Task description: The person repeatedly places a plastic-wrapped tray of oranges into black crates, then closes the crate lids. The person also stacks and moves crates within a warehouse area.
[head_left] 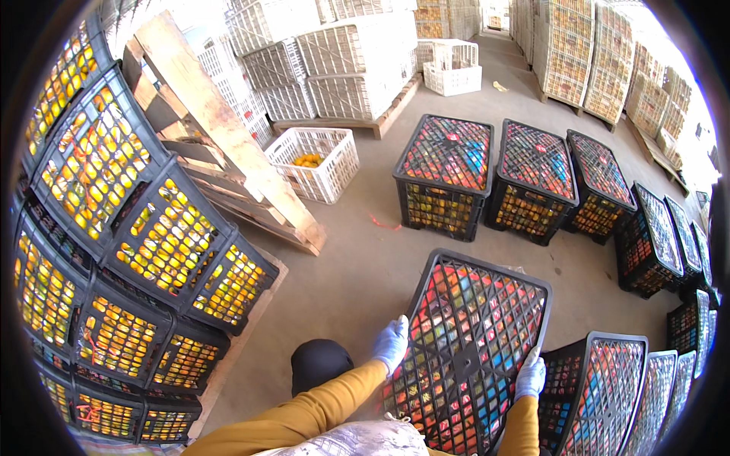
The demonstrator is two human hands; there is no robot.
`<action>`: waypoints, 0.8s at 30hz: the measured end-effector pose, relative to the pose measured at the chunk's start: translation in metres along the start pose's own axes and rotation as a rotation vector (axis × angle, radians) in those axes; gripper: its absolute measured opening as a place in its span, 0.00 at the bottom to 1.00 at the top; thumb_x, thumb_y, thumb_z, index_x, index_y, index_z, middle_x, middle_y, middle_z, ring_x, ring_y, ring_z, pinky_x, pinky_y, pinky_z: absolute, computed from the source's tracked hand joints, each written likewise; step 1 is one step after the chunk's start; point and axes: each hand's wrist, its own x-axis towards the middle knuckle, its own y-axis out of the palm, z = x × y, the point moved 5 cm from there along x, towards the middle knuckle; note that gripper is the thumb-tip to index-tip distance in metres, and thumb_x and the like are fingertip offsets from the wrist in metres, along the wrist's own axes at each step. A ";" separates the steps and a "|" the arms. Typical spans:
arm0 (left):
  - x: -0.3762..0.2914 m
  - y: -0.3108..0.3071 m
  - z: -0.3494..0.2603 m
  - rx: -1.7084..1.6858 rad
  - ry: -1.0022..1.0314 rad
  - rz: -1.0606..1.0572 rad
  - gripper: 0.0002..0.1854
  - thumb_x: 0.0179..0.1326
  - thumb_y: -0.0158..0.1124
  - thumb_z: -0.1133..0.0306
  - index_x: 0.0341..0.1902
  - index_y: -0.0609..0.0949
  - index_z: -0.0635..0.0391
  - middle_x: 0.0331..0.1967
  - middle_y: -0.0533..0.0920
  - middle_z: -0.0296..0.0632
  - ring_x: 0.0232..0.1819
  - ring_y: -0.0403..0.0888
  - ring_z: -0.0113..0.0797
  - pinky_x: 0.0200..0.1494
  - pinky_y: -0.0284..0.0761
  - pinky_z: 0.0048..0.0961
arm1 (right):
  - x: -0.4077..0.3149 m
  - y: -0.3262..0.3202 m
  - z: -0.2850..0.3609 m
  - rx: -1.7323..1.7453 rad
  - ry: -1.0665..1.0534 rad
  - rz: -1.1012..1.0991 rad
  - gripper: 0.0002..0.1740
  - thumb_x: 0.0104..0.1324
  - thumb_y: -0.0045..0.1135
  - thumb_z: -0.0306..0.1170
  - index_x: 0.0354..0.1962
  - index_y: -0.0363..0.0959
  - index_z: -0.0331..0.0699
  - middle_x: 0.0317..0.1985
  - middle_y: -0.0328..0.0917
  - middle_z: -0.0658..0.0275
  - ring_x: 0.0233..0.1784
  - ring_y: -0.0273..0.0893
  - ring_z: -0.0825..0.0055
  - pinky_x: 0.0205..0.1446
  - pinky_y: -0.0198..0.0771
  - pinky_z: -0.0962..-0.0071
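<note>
Before my body is a black plastic crate [469, 361] with a lattice top. Through its mesh show red, blue and green printed wrappings or liner. My left hand [392, 345], in a pale blue-white glove, grips the crate's left edge, thumb on top. On the opposite edge, my right hand [530, 376] wears a similar glove and holds on with its fingers partly hidden. The crate looks tilted towards me; whether its base touches the floor is hidden. Close to my right hand stands another black crate [607, 387], also with a lattice top.
Beyond lies a row of filled black crates [445, 154], continuing down the right. Stacked black crates [165, 239] of yellow-orange fruit rise on the left beside an upright wooden pallet [228, 137]. A white crate [319, 176] holds some fruit. Red string [385, 223] lies on the concrete floor [342, 279].
</note>
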 end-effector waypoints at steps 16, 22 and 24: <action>0.060 0.020 -0.042 -0.026 -0.024 0.144 0.36 0.69 0.39 0.38 0.57 0.76 0.59 0.52 0.79 0.59 0.57 0.75 0.59 0.61 0.68 0.47 | 0.071 0.012 0.036 -0.203 -0.328 -0.028 0.34 0.75 0.27 0.53 0.54 0.69 0.30 0.50 0.75 0.43 0.57 0.70 0.48 0.61 0.65 0.58; 0.076 0.021 -0.070 0.026 -0.146 0.151 0.36 0.68 0.41 0.38 0.57 0.75 0.61 0.50 0.80 0.60 0.56 0.75 0.59 0.61 0.68 0.47 | 0.098 0.017 0.034 0.251 -0.006 0.123 0.38 0.74 0.29 0.56 0.39 0.74 0.26 0.40 0.78 0.41 0.46 0.74 0.43 0.52 0.67 0.54; 0.099 0.021 -0.100 0.065 0.071 -0.010 0.35 0.68 0.42 0.39 0.57 0.75 0.61 0.51 0.79 0.60 0.57 0.75 0.58 0.60 0.69 0.46 | 0.094 0.013 0.035 0.313 -0.037 0.118 0.37 0.75 0.29 0.55 0.41 0.75 0.26 0.39 0.79 0.41 0.46 0.74 0.43 0.52 0.67 0.54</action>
